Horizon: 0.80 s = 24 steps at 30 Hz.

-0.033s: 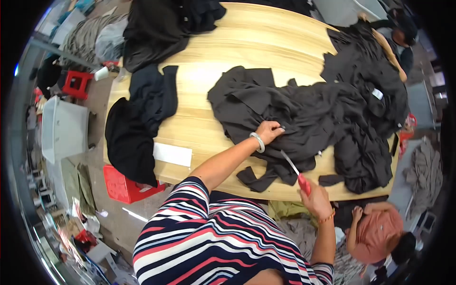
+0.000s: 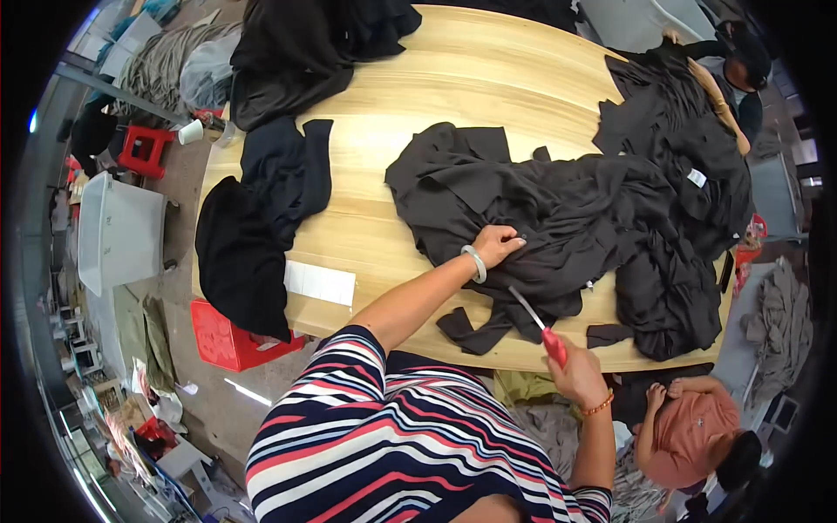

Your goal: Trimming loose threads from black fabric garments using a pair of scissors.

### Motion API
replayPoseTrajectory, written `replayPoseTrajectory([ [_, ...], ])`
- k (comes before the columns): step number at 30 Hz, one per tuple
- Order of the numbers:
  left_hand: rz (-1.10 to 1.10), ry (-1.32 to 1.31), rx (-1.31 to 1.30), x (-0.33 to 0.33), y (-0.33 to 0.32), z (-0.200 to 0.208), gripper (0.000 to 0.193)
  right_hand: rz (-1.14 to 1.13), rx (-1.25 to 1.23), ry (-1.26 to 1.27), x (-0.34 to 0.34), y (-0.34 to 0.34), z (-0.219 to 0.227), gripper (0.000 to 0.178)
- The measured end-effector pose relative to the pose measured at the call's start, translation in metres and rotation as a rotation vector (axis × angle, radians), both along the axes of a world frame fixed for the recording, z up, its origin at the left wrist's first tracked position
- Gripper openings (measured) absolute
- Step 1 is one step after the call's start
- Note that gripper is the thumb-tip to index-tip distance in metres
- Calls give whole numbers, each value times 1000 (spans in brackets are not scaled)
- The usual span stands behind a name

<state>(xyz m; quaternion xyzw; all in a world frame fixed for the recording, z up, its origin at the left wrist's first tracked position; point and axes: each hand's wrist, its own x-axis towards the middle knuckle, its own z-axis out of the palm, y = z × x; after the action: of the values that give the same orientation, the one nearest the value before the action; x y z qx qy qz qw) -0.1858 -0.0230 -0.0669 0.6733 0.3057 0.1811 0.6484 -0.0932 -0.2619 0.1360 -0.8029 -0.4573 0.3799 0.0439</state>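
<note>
A dark grey-black garment [image 2: 462, 187] lies crumpled across the middle of the table. My left hand [image 2: 499, 246], with a pale bangle at its wrist, rests on the garment, thumb and fingers pinched together on a bit of its cloth. Near the front edge, my right hand [image 2: 579, 375] is closed round a red-handled tool [image 2: 553, 344] with a long slim metal blade. The blade points up and left over the garment's lower part, just below my left hand; whether its tip touches the cloth I cannot tell. My fingers hide part of the handle.
More dark clothing [image 2: 283, 174] lies on the wooden table [image 2: 488, 78] at left, beside white paper [image 2: 319, 283]. A red stool [image 2: 222, 336] stands below. One person [image 2: 737, 74] handles dark cloth at far right; another [image 2: 697, 427] sits near right. A grey bin [image 2: 122, 231] stands left.
My right hand has drawn the tool slightly down and left, so its tip sits a little farther from my left hand. The left hand keeps its place on the garment.
</note>
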Motion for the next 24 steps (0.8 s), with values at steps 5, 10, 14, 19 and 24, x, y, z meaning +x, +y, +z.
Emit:
replayPoseTrajectory([
  [5,36,36,-342,-9,7,-7,25,-61,7,-48,2,18,6,41],
  [10,-66,-7,-533,-35,19,-7,20,44,-12,41,-2,32,9,43],
  [14,80,0,-483,-35,2,32,38,-118,87,-36,6,30,12,39],
  [19,71,-332,-1250,10,23,66,32,-183,231,-42,11,27,8,41],
  [24,221,-192,-1154,49,10,38,17,-182,168,-60,20,33,13,39],
])
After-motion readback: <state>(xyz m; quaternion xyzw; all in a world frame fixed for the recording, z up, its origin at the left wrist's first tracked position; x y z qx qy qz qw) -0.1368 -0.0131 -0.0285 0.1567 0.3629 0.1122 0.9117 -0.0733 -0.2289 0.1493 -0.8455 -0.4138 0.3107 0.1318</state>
